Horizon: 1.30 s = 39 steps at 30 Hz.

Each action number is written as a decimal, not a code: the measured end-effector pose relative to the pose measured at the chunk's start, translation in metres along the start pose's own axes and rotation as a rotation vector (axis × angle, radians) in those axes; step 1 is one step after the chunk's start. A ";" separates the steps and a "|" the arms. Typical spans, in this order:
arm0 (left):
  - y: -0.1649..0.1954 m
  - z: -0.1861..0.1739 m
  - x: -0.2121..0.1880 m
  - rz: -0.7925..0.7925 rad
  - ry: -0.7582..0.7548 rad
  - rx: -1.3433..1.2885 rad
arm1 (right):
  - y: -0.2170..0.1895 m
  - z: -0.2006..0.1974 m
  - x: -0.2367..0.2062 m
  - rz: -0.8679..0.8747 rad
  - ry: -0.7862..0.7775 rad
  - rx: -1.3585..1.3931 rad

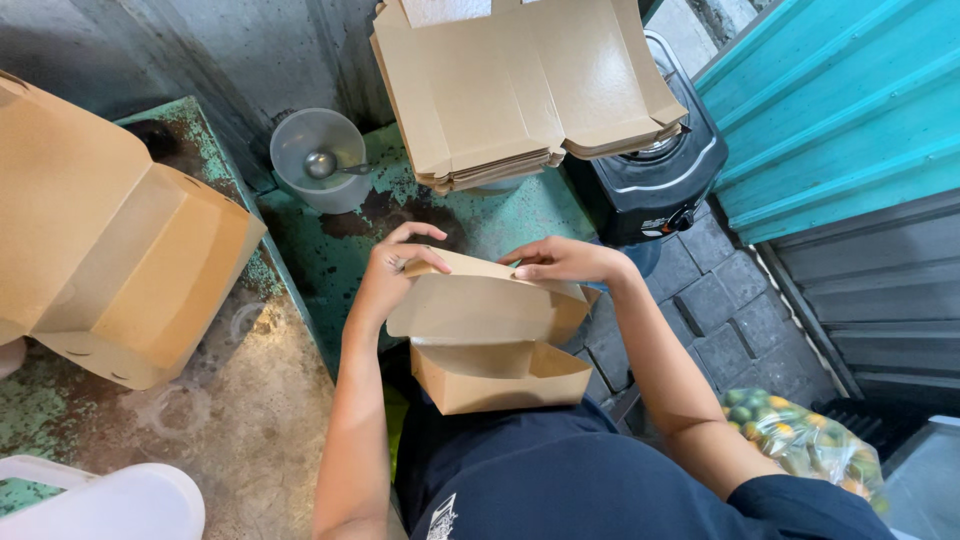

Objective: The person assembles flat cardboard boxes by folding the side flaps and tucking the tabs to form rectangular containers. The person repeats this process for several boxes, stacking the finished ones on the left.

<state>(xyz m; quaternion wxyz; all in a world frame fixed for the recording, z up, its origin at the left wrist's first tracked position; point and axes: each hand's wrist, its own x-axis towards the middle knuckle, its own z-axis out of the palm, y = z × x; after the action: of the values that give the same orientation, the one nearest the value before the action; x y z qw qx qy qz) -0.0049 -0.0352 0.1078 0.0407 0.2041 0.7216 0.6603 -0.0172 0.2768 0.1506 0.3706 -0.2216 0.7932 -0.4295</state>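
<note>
Looking down from my head, I hold a brown cardboard box [495,345] against my stomach, over the edge of the worn green table [330,250]. My left hand [392,270] grips the raised lid at its left corner, fingers curled over the top edge. My right hand [565,262] lies flat on the lid's right edge, fingers stretched out and pressing it. The box's lower half hangs open below the lid. A stack of flat boxes [520,90] lies farther back on the table, beside a clear cup [318,160] with a spoon in it. Folded boxes [110,240] sit to my left, a bag of small green fruit [800,435] to my right.
</note>
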 end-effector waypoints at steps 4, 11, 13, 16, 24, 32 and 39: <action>-0.001 0.000 0.001 -0.007 0.013 0.019 | 0.005 0.010 0.008 0.098 0.014 0.016; -0.010 -0.003 0.003 -0.023 0.069 0.005 | 0.012 0.012 0.016 0.117 0.229 -0.081; -0.014 -0.011 0.002 -0.020 0.108 -0.046 | 0.016 -0.002 0.008 0.097 0.249 -0.068; -0.020 -0.029 -0.004 -0.023 0.196 -0.156 | 0.028 -0.032 -0.032 0.077 0.301 0.035; -0.035 -0.043 -0.004 0.058 0.364 -0.233 | 0.026 -0.007 -0.043 -0.098 0.646 0.531; -0.033 -0.044 -0.005 0.028 0.413 -0.238 | -0.002 0.011 -0.023 -0.245 0.914 0.458; -0.053 -0.002 -0.011 -0.026 0.998 0.590 | -0.027 0.035 -0.004 -0.172 1.103 0.420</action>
<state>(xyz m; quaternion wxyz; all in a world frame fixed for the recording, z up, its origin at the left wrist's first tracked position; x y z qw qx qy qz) -0.0083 -0.0437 0.0543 -0.3552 -0.1381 0.8093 0.4469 0.0132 0.2465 0.1626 -0.0962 0.0488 0.7458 -0.6574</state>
